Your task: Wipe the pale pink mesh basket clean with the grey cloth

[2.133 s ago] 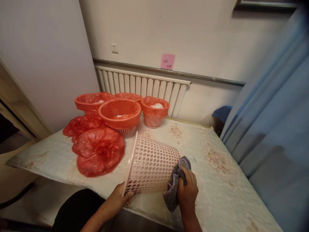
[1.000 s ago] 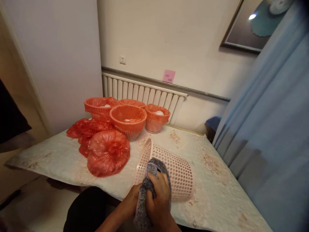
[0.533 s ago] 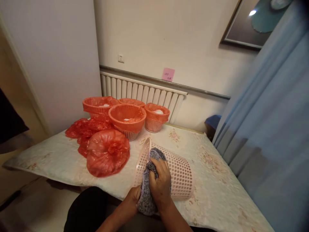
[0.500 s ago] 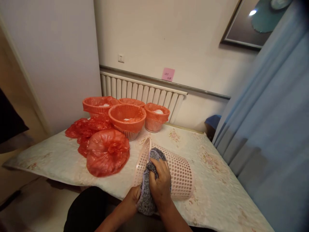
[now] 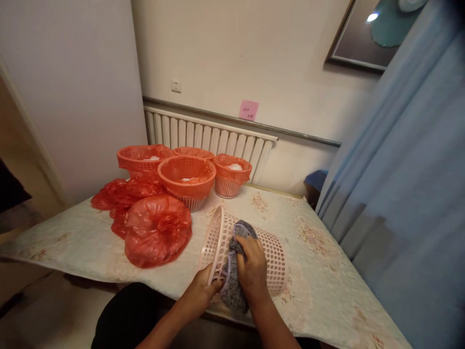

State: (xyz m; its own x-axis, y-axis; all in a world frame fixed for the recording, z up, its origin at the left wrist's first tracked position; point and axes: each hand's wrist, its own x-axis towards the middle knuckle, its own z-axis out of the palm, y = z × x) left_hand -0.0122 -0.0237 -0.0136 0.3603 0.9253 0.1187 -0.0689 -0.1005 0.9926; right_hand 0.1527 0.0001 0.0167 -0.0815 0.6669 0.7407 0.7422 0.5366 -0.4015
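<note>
A pale pink perforated plastic wastebasket [image 5: 276, 261] lies on its side on the table, its mouth facing left. My left hand [image 5: 201, 291] is closed on the near part of its rim, fingers inside the mouth and thumb outside. With my right hand [image 5: 252, 269] I grip a grey cloth [image 5: 234, 291] with a lilac edge and press it against the basket's outer wall, just right of the rim. Part of the cloth hangs below my hand toward the table's front edge.
Several baskets lined with red bags, one a front basket [image 5: 187, 186], stand near the radiator [image 5: 196, 131]. Crumpled red plastic bags [image 5: 158, 232] lie left of the wastebasket. A floral cloth [image 5: 327, 281] covers the table. A blue curtain [image 5: 395, 160] hangs at the right.
My right hand and the cloth have shifted slightly right along the basket wall, away from the rim. My left hand shows more clearly on the rim. The view has turned slightly right.
</note>
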